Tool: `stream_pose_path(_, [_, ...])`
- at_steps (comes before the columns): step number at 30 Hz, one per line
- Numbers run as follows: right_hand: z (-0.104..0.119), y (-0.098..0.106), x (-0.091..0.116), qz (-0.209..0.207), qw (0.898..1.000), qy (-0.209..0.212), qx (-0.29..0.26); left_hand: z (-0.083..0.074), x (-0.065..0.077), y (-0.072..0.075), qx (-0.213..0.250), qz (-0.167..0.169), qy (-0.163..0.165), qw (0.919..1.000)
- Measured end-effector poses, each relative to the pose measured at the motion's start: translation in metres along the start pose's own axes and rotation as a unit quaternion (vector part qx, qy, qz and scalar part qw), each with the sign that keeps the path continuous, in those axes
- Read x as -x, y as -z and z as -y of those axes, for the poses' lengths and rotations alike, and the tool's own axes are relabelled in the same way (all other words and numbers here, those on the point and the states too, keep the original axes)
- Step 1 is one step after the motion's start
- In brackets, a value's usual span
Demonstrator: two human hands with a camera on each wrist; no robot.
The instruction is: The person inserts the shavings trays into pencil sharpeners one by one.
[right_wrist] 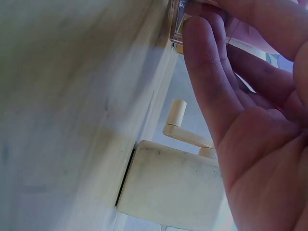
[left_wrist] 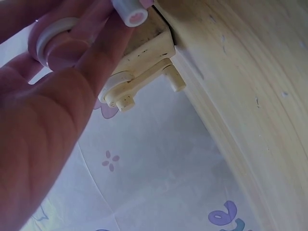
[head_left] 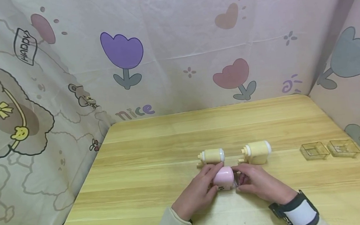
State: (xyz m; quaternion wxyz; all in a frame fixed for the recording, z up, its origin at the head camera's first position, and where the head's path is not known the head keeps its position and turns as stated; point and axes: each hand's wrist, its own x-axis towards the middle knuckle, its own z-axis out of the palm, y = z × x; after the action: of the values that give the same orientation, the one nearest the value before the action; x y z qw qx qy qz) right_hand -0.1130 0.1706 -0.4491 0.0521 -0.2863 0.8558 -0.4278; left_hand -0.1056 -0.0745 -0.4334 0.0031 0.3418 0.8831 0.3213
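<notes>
A pink hand-crank pencil sharpener (head_left: 224, 176) lies on the wooden table, held by my left hand (head_left: 198, 192) from its left side. In the left wrist view its crank handle (left_wrist: 131, 14) ends in a pale grip close to my fingers. On the sharpener's right end, my right hand (head_left: 256, 179) pinches a small clear plastic drawer (right_wrist: 177, 24) by its edges. The drawer is right at the sharpener's end, partly hidden behind my fingers. Just behind my hands stand two cream pencil sharpeners, a smaller one (head_left: 212, 155) and a larger one (head_left: 258, 151), cranks facing left.
Toward the right edge of the table (head_left: 145, 156) sit two transparent yellowish drawers, one (head_left: 314, 156) beside the other (head_left: 344, 152). A printed cloth (head_left: 174, 29) hangs along the back and both sides of the table.
</notes>
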Motion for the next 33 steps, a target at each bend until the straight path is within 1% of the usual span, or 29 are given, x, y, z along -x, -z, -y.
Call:
stream_pose_path(10, [-0.0001, -0.0004, 0.0002, 0.003, 1.000, -0.005, -0.005, -0.0006, 0.0001, 0.0001, 0.002, 0.005, 0.010, 0.9999])
stream_pose_path(18, [0.0000, -0.0012, -0.0003, 0.000, 1.000, 0.002, -0.001, -0.0009, 0.0003, 0.0003, -0.002, 0.003, 0.012, 0.9999])
stream_pose_path(28, [0.0006, -0.0033, -0.0011, -0.003, 1.000, 0.008, 0.015, -0.0021, -0.0003, 0.0002, -0.005, 0.002, 0.013, 0.9999])
stream_pose_path(33, [0.0006, -0.0043, -0.0013, -0.007, 0.999, 0.018, 0.028, -0.0028, 0.0000, 0.0004, -0.008, 0.001, 0.012, 0.9999])
